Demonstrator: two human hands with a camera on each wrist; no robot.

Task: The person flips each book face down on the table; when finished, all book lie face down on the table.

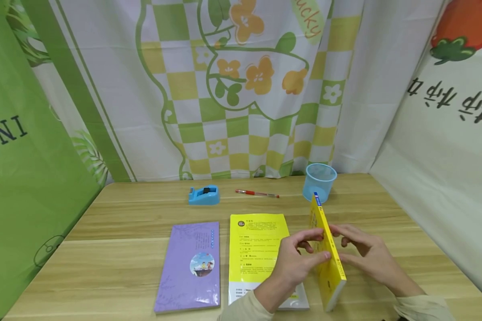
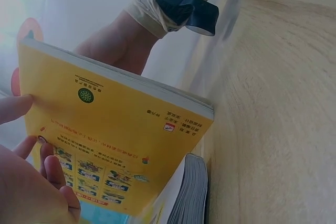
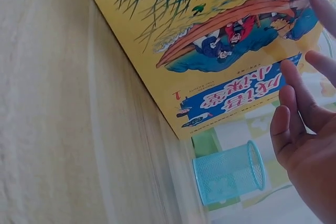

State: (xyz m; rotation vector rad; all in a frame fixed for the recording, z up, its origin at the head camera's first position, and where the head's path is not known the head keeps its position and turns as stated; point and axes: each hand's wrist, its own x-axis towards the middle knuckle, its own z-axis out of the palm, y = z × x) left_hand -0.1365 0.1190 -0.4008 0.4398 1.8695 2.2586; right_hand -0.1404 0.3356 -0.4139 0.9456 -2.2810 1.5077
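A thin yellow book (image 1: 330,254) stands on its long edge on the table, spine up, between my two hands. My left hand (image 1: 291,258) touches its left face with thumb and forefinger, the other fingers bent. In the left wrist view that face is the yellow back cover (image 2: 121,114) with small pictures. My right hand (image 1: 371,254) has its fingertips on the opposite face. The right wrist view shows the illustrated front cover (image 3: 226,40), with a boat and a blue title band. Neither hand wraps round the book.
Left of the book lies a thicker yellow and white book (image 1: 259,249), partly under my left forearm. Beyond it lies a purple book (image 1: 190,267). Farther back are a blue tape dispenser (image 1: 205,195), a red pen (image 1: 257,193) and a blue mesh pen cup (image 1: 320,180).
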